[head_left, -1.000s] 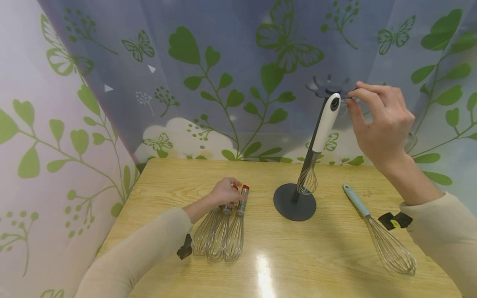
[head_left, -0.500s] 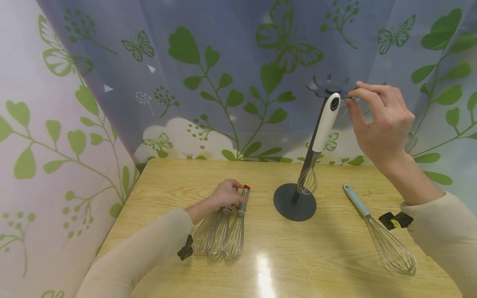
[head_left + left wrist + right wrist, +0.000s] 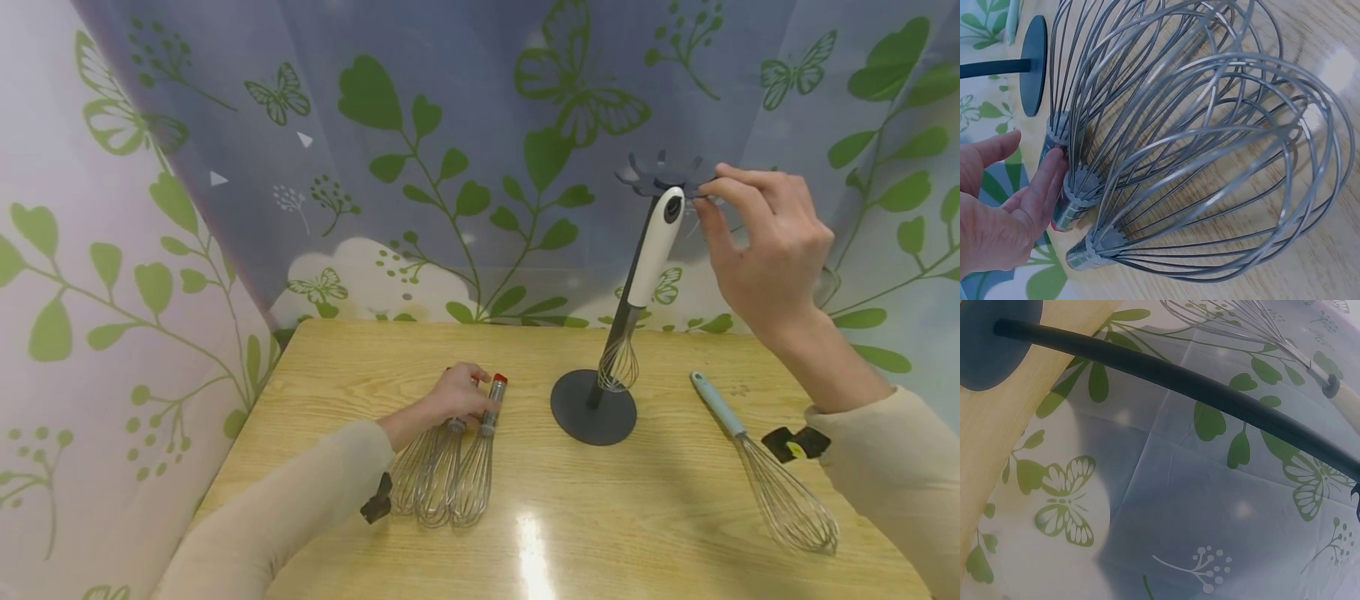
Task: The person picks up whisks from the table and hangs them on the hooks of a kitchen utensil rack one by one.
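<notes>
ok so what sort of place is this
Probably a makeshift filming or practice corner, though I can't be sure: a wood-grain table stands against a hanging leaf-and-butterfly printed backdrop, with several whisks and a utensil stand set out.

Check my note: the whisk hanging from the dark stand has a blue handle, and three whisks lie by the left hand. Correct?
No, the hanging whisk has a white handle, as the head view shows; three whisks do lie by the left hand.

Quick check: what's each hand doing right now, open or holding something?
Left hand: open, fingers at the handles of three whisks.
Right hand: closed, pinching the edge of the dark stand's pronged top.
</notes>
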The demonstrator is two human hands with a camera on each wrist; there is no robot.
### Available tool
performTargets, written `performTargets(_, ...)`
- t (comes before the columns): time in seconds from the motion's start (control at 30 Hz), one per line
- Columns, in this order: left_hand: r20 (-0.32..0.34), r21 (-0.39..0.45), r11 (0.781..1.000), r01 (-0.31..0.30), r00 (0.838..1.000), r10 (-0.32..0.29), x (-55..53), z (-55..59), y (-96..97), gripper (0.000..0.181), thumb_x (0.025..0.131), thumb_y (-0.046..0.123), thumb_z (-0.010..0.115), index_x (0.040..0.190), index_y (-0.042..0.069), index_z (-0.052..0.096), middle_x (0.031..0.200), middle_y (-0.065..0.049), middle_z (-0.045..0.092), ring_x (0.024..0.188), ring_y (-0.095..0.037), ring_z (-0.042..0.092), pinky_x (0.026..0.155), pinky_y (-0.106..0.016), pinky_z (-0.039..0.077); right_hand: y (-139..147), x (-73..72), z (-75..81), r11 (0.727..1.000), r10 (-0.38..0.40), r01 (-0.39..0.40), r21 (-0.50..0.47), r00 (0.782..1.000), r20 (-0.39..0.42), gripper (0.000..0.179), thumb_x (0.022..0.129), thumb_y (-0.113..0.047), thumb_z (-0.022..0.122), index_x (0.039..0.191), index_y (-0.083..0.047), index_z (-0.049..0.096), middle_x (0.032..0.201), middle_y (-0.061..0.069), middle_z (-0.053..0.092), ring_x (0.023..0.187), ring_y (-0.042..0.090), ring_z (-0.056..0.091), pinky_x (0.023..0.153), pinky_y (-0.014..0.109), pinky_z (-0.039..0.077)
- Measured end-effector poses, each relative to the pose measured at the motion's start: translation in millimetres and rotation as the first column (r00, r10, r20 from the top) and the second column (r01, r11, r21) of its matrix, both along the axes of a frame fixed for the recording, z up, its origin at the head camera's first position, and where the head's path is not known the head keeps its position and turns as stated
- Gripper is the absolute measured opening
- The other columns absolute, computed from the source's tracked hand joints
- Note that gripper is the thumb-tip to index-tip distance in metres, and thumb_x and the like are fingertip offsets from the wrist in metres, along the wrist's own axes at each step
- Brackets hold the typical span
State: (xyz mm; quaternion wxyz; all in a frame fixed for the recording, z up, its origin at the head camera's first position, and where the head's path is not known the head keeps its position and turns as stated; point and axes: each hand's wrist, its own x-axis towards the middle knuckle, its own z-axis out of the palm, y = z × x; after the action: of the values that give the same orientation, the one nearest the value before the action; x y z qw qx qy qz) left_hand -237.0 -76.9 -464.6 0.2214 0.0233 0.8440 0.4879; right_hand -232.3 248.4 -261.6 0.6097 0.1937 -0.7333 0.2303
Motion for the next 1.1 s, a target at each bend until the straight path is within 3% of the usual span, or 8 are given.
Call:
performTargets(0.23,-0.007,-0.047,0.999,0.009,1.000,-0.009,-1.9,-1.8,4.9,0.058,0.092,0.015,0.082,0.141,-0.003,0.057,0.099,-0.019,0.076,0.078,-0.024,0.079,0.071,-0.036,0.069,-1,2.5,1.8,1.000,-0.002,0.002,0.004,1.000,-0.006,0.010,0.091,-0.006,0.080,0.099,-0.001,0.077,0.110,0.022,0.077,0.096,0.051,0.068,0.068,0.068,0.049)
performTargets(0.6,-0.054,-0.196,0.980,0.043,0.997,-0.054,-2.5,-1.3,11.4,0.057,0.093,0.025,0.082,0.141,0.003,0.060,0.082,-0.011,0.079,0.071,-0.024,0.080,0.069,-0.035,0.068,-3,4.8,4.3,1.000,0.002,-0.002,0.011,1.000,-0.011,0.010,0.090,-0.003,0.079,0.099,0.001,0.076,0.109,0.024,0.077,0.096,0.051,0.067,0.066,0.067,0.047)
performTargets(0.77,-0.053,-0.190,0.980,0.056,0.996,-0.067,-2.0,-2.0,13.7,0.056,0.094,0.021,0.082,0.141,0.000,0.059,0.086,-0.014,0.078,0.072,-0.024,0.079,0.069,-0.035,0.068,-4,4.5,3.9,1.000,0.007,-0.007,0.011,1.000,-0.015,0.009,0.090,-0.002,0.079,0.098,0.001,0.076,0.108,0.025,0.076,0.095,0.052,0.066,0.067,0.069,0.046)
performTargets(1.1,-0.046,-0.148,0.989,0.023,0.998,-0.030,0.3,-2.3,20.3,0.053,0.091,0.010,0.082,0.137,-0.004,0.060,0.093,-0.015,0.073,0.079,-0.026,0.077,0.068,-0.032,0.068,-3,4.3,3.9,1.000,0.006,-0.006,0.009,1.000,-0.016,0.009,0.090,-0.003,0.079,0.098,0.001,0.076,0.108,0.025,0.077,0.095,0.052,0.067,0.067,0.068,0.048)
